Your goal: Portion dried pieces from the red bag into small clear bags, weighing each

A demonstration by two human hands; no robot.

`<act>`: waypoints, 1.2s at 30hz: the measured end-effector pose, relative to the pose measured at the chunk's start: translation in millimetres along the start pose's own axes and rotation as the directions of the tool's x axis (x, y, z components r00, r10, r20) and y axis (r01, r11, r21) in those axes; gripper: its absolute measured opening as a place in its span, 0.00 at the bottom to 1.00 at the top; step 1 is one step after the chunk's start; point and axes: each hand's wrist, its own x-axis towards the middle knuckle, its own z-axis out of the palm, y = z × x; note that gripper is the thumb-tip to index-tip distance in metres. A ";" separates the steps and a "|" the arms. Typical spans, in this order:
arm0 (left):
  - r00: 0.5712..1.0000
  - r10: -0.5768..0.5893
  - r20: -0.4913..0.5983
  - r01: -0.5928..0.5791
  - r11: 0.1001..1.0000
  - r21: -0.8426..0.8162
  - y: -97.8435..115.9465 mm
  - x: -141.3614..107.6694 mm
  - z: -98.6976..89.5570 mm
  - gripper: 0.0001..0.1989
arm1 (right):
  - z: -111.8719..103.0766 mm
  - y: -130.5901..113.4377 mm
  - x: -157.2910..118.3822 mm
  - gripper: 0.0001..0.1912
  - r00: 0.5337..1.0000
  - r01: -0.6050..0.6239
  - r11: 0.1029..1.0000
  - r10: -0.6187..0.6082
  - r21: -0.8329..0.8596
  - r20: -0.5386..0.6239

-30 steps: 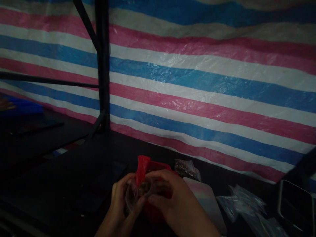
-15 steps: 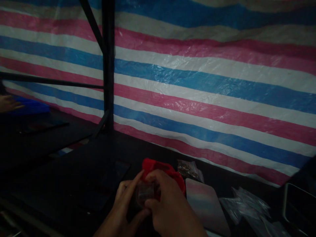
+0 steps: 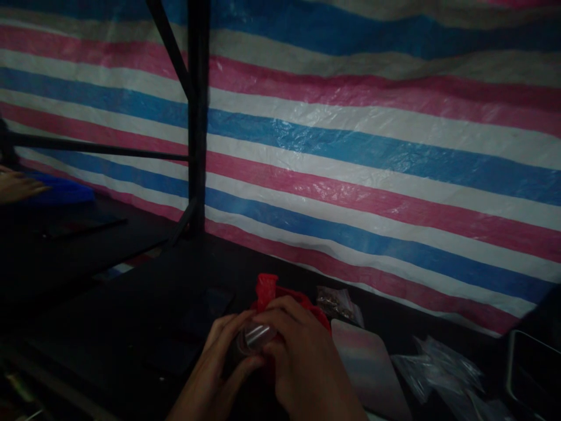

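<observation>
Low in the middle of the view, my left hand and my right hand meet around a small clear plastic piece. It shines and has a rounded edge at its left; whether it is a bag or a small container, I cannot tell. The fingers of both hands curl against it, the left from one side and the right from the other. Right behind my hands lies a red plastic bag or pouch, partly hidden by my right hand.
Right of my hands lie a pale flat plate, a clear bag of small brownish pieces, several clear plastic bags and a dark tray. At far left another person's hand rests by a blue tray. A dark post stands behind.
My right hand has turned and closed further over the clear plastic piece, which now shows a bright reflection. The red bag's top stands more upright. The view has shifted slightly.
</observation>
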 end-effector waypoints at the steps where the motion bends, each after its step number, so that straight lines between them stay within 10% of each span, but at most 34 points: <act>1: 1.000 0.000 -0.008 0.000 1.000 -0.008 2.1 0.3 -0.3 0.19 | -2.6 1.6 0.6 0.26 0.999 0.004 0.999 -0.002 0.036 -0.042; 6: 0.986 -0.148 -0.073 0.144 0.987 -0.065 17.7 0.0 1.5 0.29 | -22.5 20.9 3.0 0.20 0.937 -0.087 0.993 0.108 0.079 -0.332; 16: 0.939 -0.265 -0.217 0.260 0.964 -0.051 23.4 6.4 33.3 0.37 | 25.8 40.7 8.5 0.22 0.979 -0.201 0.975 0.203 -0.099 0.015; 28: 0.892 -0.375 -0.253 0.352 0.927 -0.133 38.5 16.9 32.2 0.33 | 9.8 60.6 14.0 0.30 0.922 -0.387 0.861 0.360 -0.331 -0.141; 36: 0.870 -0.464 -0.167 0.385 0.851 -0.357 28.5 27.9 28.1 0.30 | 25.8 65.1 20.5 0.17 0.919 -0.384 0.922 0.375 -0.055 -0.124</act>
